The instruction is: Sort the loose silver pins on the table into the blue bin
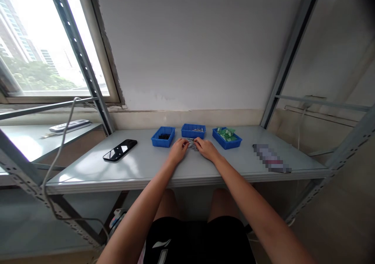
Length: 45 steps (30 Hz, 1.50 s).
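My left hand (178,150) and my right hand (205,147) rest close together on the grey shelf, fingers bent inward. Between them lies a small heap of thin, shiny metal pieces (192,144), too small to name. The fingertips of both hands are pinched together at the heap's edges; what they hold is too small to make out. Just behind the heap stands a blue tray (193,134) with similar metal pieces. To the left, another blue tray (160,143) contains small black parts (164,136). A third blue tray (230,145), on the right, holds green-and-clear packets (227,134).
A black phone (120,150) lies on the left of the shelf (140,166). On the right is a blurred-out flat item (271,158). Metal uprights frame both sides, and a cable (63,139) hangs at left near a power strip (70,126).
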Available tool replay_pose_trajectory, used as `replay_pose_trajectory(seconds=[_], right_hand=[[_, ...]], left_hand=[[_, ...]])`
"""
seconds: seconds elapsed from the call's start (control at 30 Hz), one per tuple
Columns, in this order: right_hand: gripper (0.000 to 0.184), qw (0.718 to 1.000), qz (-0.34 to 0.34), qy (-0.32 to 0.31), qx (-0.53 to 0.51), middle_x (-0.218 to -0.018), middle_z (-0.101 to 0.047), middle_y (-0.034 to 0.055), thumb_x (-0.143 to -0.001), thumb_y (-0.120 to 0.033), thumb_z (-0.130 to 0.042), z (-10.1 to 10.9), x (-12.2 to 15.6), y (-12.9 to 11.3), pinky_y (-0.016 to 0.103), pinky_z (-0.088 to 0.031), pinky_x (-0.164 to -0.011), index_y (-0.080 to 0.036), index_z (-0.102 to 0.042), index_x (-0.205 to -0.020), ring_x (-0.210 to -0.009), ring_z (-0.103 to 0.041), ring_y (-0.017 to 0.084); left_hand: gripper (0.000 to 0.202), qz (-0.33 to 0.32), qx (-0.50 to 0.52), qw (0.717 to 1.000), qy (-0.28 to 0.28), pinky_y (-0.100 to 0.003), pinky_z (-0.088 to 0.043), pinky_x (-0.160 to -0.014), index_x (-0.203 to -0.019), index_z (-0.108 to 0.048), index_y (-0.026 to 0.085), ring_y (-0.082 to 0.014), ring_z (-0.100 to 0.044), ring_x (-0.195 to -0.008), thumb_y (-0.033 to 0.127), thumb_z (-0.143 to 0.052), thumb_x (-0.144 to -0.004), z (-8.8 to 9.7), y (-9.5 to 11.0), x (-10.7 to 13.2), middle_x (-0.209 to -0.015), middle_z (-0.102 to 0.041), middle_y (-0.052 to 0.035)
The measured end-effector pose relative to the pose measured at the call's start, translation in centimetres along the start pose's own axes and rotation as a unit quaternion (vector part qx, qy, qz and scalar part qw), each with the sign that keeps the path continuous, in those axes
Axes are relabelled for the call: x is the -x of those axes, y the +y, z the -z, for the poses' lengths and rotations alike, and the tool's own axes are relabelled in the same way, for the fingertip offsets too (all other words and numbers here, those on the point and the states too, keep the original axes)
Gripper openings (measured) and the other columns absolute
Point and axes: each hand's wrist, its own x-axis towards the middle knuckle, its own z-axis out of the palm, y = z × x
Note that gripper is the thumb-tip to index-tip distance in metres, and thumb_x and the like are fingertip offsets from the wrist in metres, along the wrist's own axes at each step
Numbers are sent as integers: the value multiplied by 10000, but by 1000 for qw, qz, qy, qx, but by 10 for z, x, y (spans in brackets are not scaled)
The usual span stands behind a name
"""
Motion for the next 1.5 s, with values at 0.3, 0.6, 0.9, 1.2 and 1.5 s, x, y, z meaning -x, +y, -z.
replay_pose_trajectory(seconds=[0.3,0.6,0.9,1.2,1.5], right_hand=[[248,999,6,-33,29,-931,-684,61,-957,-312,-347,1,2,-7,237,-361,-659,-207,-557,-1037,-807,-630,181],[238,999,8,-32,29,-917,-685,61,-947,-308,-364,1,2,-6,241,-365,-662,-209,-566,-1027,-804,-629,187],[258,1000,-5,4,7,-848,-677,36,-959,-319,-321,6,3,-9,236,-357,-638,-215,-527,-1075,-746,-625,179],[243,999,11,-27,33,-881,-682,48,-953,-312,-344,2,3,-5,237,-360,-640,-204,-551,-1023,-780,-629,181],[243,997,28,-58,51,-833,-685,60,-934,-329,-385,0,4,-8,250,-364,-638,-200,-587,-975,-747,-630,190]], left_hand=[[173,-28,29,999,17,-250,-458,-683,-891,-630,169,-135,-562,-719,273,-492,-879,4,6,1,-854,-603,-34],[180,-22,6,1000,15,-268,-445,-706,-886,-624,171,-149,-553,-733,276,-478,-890,4,5,3,-846,-589,-38],[177,-16,-15,999,-37,-287,-456,-724,-864,-671,185,-166,-571,-717,255,-508,-868,-1,-3,3,-803,-601,-45],[221,-25,-14,1000,3,-284,-445,-739,-899,-624,170,-176,-568,-792,274,-429,-911,2,0,4,-857,-595,-58],[204,-43,-4,999,-5,-265,-444,-726,-884,-623,179,-162,-567,-787,280,-447,-905,4,7,5,-866,-589,-46]])
